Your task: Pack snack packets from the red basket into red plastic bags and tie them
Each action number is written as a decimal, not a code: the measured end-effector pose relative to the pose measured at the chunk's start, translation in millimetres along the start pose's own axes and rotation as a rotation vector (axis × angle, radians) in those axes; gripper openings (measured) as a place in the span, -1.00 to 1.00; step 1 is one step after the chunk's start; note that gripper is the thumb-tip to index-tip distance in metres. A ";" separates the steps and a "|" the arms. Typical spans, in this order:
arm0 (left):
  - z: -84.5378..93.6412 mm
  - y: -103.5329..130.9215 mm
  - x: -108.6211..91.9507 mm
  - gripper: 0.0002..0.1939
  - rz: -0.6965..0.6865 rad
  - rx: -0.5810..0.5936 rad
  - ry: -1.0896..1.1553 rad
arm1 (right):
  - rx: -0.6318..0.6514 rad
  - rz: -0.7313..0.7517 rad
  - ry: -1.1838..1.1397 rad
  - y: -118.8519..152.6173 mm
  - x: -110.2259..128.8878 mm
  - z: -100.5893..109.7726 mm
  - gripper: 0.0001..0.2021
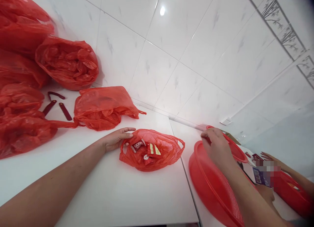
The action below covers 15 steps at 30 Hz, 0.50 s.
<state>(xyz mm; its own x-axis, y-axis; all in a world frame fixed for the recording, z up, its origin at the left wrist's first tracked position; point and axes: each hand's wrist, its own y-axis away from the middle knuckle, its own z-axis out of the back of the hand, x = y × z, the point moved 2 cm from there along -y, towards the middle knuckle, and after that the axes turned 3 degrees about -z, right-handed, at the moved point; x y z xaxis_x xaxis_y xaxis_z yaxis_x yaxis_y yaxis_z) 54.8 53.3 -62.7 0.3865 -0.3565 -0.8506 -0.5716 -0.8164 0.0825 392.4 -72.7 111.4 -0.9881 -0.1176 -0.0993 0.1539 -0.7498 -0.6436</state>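
An open red plastic bag [169,155] stands on the white table, with several small wrapped snack packets [154,149] inside, dark red and red-and-yellow. My left hand [119,138] is at the bag's left rim, thumb and fingers pinching its edge. Over to the right, my right hand [218,143] is above a red plastic basket [208,184] with a perforated side. Its fingers are closed on a small dark red thing [207,140], mostly hidden by the fingers. My right forearm hides part of the basket.
Filled red plastic bags [67,65] crowd the left side, and another [103,106] lies by the wall. Dark red straps [65,111] lie between them. A tiled wall [171,57] rises behind. At right, a co-worker's hand [270,156] is near another red container [291,191].
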 end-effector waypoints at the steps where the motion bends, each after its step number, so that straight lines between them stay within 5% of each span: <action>1: 0.1 0.3 0.1 -0.44 -0.001 0.001 -0.001 | -0.021 0.049 -0.049 -0.9 19.0 1.0 -0.87; 5: -1.1 2.5 -0.2 -0.42 -0.002 -0.010 0.004 | -0.007 0.171 -0.127 9.7 85.0 -25.2 -0.84; 10: -3.9 3.9 -1.2 -0.41 -0.011 -0.027 0.022 | 0.094 0.242 -0.135 15.1 113.8 -80.4 -0.80; 12: -3.8 3.2 -0.7 -0.42 -0.017 -0.017 0.027 | 0.105 0.223 -0.182 10.1 118.3 -81.9 -0.85; 15: -2.9 1.4 0.7 -0.43 -0.015 0.006 0.031 | 0.013 0.084 -0.389 5.6 129.3 -49.7 -0.87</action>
<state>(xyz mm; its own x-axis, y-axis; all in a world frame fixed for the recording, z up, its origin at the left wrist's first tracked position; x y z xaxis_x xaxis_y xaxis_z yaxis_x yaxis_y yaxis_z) 56.3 50.6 -61.7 0.4169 -0.3582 -0.8354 -0.5700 -0.8189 0.0667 265.5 -59.7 57.3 -0.8983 -0.4149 0.1448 0.2371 -0.7350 -0.6353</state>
